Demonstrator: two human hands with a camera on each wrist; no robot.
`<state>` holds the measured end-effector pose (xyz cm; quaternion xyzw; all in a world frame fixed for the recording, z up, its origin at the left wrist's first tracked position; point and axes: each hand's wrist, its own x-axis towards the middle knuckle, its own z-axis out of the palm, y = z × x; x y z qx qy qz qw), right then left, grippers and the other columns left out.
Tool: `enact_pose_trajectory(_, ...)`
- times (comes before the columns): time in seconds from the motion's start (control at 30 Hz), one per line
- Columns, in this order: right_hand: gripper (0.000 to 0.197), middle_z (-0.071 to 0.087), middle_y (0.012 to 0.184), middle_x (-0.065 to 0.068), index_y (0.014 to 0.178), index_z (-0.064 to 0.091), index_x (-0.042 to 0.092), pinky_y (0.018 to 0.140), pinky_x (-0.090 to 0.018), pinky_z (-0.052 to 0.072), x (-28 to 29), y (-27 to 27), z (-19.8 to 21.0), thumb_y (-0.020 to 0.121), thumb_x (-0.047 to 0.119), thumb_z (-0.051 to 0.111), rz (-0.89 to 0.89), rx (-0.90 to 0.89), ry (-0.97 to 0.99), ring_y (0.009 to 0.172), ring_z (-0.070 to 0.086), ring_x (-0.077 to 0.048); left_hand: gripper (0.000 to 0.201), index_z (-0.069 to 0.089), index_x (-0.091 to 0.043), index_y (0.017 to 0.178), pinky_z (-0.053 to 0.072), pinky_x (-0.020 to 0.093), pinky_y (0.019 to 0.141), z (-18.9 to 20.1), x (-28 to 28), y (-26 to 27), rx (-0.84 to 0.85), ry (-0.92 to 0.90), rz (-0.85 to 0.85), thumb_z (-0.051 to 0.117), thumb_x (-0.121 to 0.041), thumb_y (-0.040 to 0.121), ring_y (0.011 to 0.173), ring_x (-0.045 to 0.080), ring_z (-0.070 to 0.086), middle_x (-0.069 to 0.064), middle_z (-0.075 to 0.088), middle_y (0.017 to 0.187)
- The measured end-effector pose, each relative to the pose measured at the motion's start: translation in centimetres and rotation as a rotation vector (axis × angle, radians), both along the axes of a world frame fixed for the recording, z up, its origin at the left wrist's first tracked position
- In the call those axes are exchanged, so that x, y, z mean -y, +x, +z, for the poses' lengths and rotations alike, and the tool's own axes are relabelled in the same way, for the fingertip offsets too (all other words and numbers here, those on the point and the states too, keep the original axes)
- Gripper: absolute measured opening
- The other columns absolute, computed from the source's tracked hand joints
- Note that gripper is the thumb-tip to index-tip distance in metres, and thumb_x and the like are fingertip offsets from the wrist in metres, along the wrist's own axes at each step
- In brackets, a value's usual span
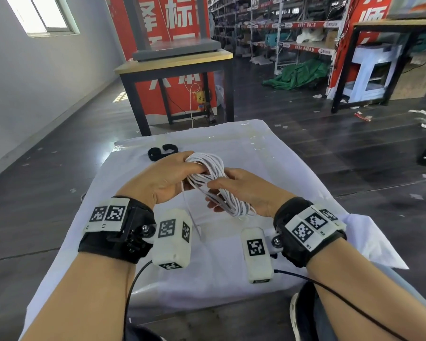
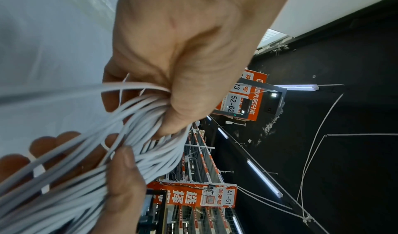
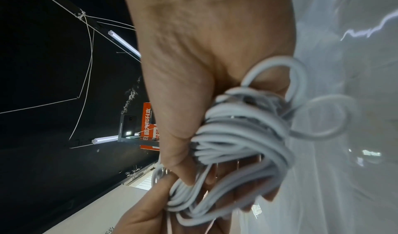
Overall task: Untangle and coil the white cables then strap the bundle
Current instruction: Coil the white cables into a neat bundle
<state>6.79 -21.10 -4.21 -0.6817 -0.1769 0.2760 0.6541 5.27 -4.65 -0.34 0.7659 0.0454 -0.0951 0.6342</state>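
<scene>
A coil of thin white cable hangs between both hands above the white-covered table. My left hand grips the far end of the coil, thumb pressed over the strands. My right hand holds the near part, thumb on top and fingers underneath, with the loops bunched in the palm. A loose loop sticks out toward the table. A black strap lies curled on the cloth beyond my left hand, untouched.
A wooden table with black legs stands just beyond the cloth. Warehouse shelving and a green tarp fill the back; another table is at right. Dark floor surrounds the work surface.
</scene>
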Motion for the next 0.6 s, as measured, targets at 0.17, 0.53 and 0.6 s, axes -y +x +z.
enact_pose_trajectory(0.17,0.024,0.073,0.104,0.000,0.105,0.070,0.018,0.102,-0.035,0.045,-0.2,0.6,-0.6,0.091,0.035,0.060,-0.056,0.149,-0.148,0.101,0.066,-0.016,0.015,0.067,-0.006,0.091,0.053,0.026,0.071,0.1,0.3,-0.2,0.029,-0.120,0.052,0.053,0.000,0.092,0.072,0.017,0.062,0.009,0.068,0.081)
enact_pose_trajectory(0.53,0.027,0.071,0.106,-0.002,0.112,0.063,0.015,0.100,-0.035,0.046,-0.3,1.0,-0.4,0.090,0.030,0.063,-0.085,0.178,-0.103,0.099,0.065,-0.016,0.017,0.062,-0.005,0.087,0.047,0.026,0.060,-0.4,1.9,0.4,0.154,-0.295,0.325,0.046,0.001,0.091,0.057,0.012,0.053,0.004,0.055,0.064)
enact_pose_trajectory(0.6,0.035,0.068,0.102,-0.004,0.113,0.061,0.014,0.090,-0.035,0.046,-0.2,1.2,-0.4,0.085,0.033,0.069,-0.093,0.174,-0.064,0.093,0.063,-0.016,0.017,0.054,-0.012,0.082,0.042,0.025,0.060,-0.6,2.6,0.4,0.225,-0.087,0.305,0.044,-0.001,0.090,0.063,0.012,0.048,0.003,0.053,0.072)
